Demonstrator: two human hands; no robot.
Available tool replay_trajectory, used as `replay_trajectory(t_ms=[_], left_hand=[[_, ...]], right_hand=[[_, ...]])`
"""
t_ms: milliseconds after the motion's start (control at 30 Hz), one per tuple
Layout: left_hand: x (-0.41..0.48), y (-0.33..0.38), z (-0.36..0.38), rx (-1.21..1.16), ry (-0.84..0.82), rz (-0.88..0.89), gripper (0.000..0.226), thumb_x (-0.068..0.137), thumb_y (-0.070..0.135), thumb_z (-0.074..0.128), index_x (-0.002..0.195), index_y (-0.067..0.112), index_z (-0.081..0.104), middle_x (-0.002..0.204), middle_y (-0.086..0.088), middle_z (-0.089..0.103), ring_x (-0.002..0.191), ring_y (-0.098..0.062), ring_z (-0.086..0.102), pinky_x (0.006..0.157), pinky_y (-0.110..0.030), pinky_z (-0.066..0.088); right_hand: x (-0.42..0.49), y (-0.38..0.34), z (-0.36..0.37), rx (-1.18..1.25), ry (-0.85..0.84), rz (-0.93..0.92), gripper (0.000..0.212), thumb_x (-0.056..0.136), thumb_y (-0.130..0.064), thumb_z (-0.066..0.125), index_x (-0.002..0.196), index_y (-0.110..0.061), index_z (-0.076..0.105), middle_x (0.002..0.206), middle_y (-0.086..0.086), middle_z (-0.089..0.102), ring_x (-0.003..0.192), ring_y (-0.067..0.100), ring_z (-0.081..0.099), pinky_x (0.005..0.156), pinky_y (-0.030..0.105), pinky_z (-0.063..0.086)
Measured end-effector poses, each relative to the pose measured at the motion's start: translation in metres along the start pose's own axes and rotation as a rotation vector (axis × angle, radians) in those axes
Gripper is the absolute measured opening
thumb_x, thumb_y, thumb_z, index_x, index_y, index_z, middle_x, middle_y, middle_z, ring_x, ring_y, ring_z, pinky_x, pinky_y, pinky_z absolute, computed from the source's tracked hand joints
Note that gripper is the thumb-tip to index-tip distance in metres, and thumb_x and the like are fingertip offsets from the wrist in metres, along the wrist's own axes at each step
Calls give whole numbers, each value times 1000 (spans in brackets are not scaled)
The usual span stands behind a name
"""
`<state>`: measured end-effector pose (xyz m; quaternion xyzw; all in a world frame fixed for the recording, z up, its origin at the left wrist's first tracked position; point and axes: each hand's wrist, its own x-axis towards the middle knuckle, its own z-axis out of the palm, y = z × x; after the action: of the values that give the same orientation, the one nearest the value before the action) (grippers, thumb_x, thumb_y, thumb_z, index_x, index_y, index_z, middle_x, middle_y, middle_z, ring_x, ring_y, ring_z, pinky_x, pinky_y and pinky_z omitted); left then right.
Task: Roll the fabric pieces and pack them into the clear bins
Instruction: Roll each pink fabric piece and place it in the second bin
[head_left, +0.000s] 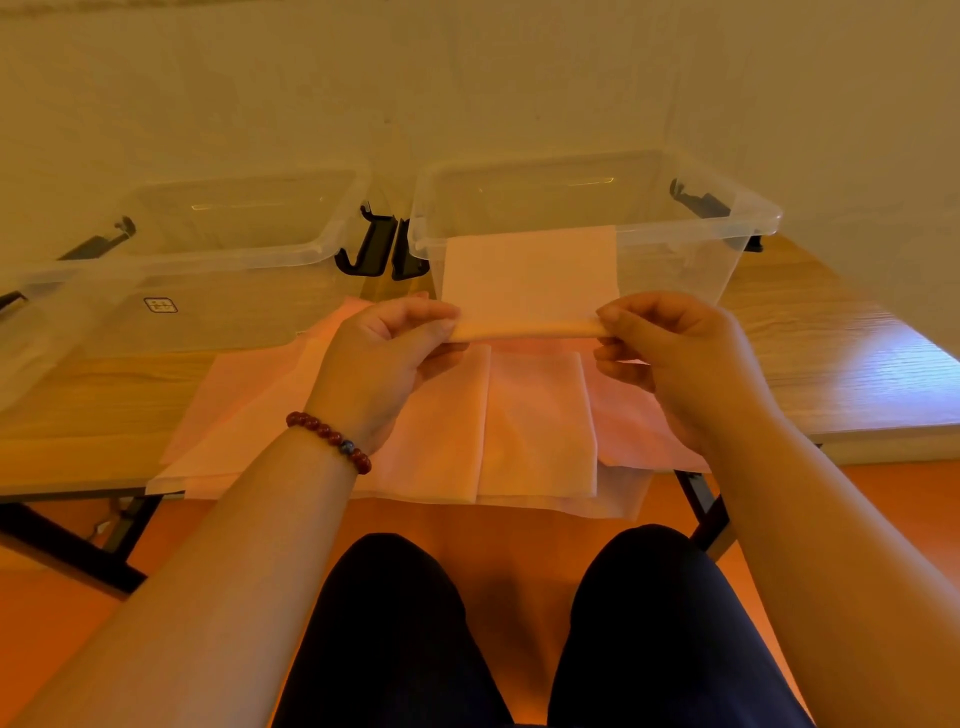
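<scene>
Knees (395, 623) before table (831, 358); right bin (753, 221) behind fabric pile (535, 421).

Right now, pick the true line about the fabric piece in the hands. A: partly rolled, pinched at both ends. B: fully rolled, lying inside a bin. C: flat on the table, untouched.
A: the left hand and the right hand pinch the ends of the rolled edge of the fabric piece, its flat part unrolled before the right bin.

Bare forearms, red beaded bracelet (329, 440) on left wrist, dark trousers (519, 639)
</scene>
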<state>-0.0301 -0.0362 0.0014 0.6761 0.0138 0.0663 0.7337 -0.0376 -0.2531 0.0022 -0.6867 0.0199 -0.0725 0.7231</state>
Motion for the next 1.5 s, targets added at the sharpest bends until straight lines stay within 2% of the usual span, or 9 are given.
replay_trajectory(t_ms=[133, 333, 533, 600, 800, 933, 1067, 1233, 1500], left_hand=[[-1, -3, -4, 0, -61, -11, 15, 84, 1, 64, 82, 12, 74, 134, -18, 52, 118, -24, 58, 70, -19, 55], [-3, -3, 0, 46, -38, -18, 15, 89, 5, 60, 83, 14, 71, 85, -3, 73, 77, -9, 69, 66, -18, 54], [0, -4, 4, 43, 13, -7, 21, 88, 5, 63, 74, 18, 73, 115, -13, 66, 113, -21, 60, 66, -18, 55], [0, -4, 4, 69, 11, 3, 16, 89, 7, 62, 82, 18, 72, 130, -15, 56, 98, -15, 67, 66, -17, 54], [-2, -2, 5, 99, 15, 19, 12, 91, 7, 60, 90, 16, 67, 119, -12, 62, 67, -6, 69, 60, -17, 54], [-1, -4, -1, 70, -15, -28, 11, 88, 5, 63, 88, 13, 70, 127, -15, 59, 74, -10, 70, 64, -18, 54], [-3, -3, -1, 43, -29, -53, 12, 90, 4, 59, 93, 10, 69, 90, -6, 73, 78, -13, 70, 63, -17, 54], [1, -2, 2, 68, 0, -45, 18, 88, 8, 64, 76, 16, 74, 120, -15, 63, 112, -21, 62, 66, -19, 55], [2, 2, 7, 100, -15, -3, 12, 91, 5, 60, 92, 16, 65, 82, -2, 69, 67, -7, 69, 60, -18, 54]], right_hand=[[-1, 1, -5, -13, -35, 28, 8, 86, -6, 68, 92, -11, 69, 76, 3, 67, 66, 9, 67, 67, 24, 58], [0, 2, -4, 28, 12, 56, 9, 92, -13, 63, 85, -14, 69, 72, -3, 72, 73, 14, 72, 65, 24, 59], [1, 2, 0, 23, 47, 29, 7, 91, -9, 64, 87, -14, 66, 66, -3, 69, 65, 12, 69, 63, 23, 58], [1, 3, 1, 13, 47, 9, 8, 91, -8, 64, 89, -16, 64, 67, -3, 69, 64, 12, 69, 62, 23, 57], [-2, 1, -4, 61, -28, 25, 7, 87, -8, 67, 94, -12, 67, 75, 2, 70, 71, 14, 70, 69, 25, 58], [-3, 1, -7, 31, -47, 35, 10, 91, -4, 61, 94, -11, 67, 76, 3, 70, 73, 14, 71, 69, 25, 59], [-1, -1, -5, 31, -16, 48, 9, 93, -10, 61, 88, -12, 68, 79, 1, 71, 77, 15, 72, 70, 26, 60], [0, -2, -2, 36, 18, 41, 7, 94, -6, 60, 90, -9, 65, 77, 5, 69, 69, 13, 71, 67, 24, 60], [-1, -4, -6, 35, 11, 39, 5, 92, -9, 63, 95, -10, 67, 77, 3, 70, 70, 13, 70, 68, 26, 60]])
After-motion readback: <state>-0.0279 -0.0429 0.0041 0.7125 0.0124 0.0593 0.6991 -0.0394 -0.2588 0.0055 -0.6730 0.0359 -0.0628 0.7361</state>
